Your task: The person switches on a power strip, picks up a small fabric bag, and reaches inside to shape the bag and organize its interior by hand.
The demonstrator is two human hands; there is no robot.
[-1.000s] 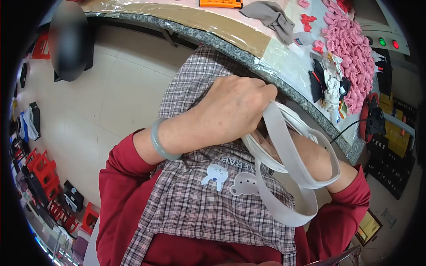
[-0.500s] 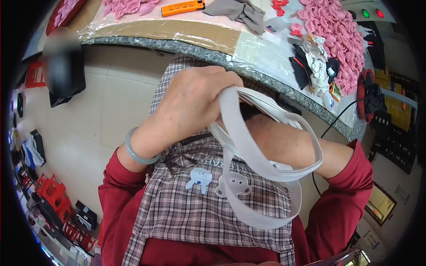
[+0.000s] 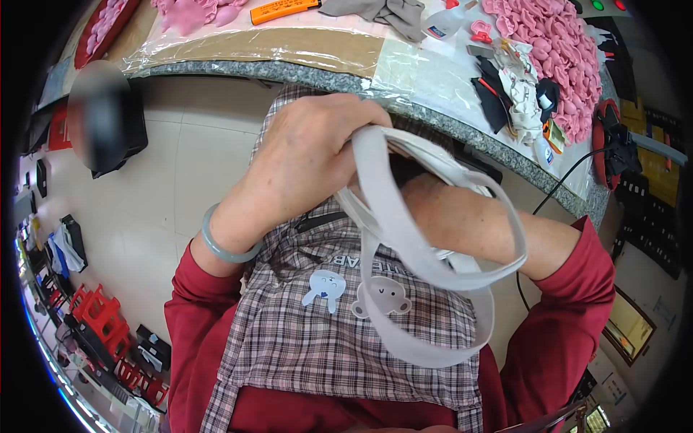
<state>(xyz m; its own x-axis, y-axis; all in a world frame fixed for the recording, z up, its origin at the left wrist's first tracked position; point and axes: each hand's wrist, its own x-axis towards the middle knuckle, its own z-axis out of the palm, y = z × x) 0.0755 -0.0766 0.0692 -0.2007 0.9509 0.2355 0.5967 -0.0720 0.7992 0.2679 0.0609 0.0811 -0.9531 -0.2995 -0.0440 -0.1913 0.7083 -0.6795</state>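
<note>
My left hand [image 3: 314,133], with a pale bangle on the wrist, is closed on a bundle of light grey-white flat strap [image 3: 382,195]. Wide loops of the strap hang to the right and down over my checked apron [image 3: 289,353]. My right hand [image 3: 422,191] reaches through or behind these loops, near my lap. Strap and shadow hide its fingers, so I cannot tell what they hold.
Ahead stands a stone-edged table [image 3: 303,72] with a heap of pink pieces [image 3: 548,58], an orange box [image 3: 285,10], a grey cloth [image 3: 382,14] and a clear bottle [image 3: 447,25]. A black cable [image 3: 559,184] hangs at the right. Red stools [image 3: 101,321] stand left.
The view has shifted slightly, with the table sitting a little higher in it. My left hand is still gripping the strap, and the loops have swung only a little.
</note>
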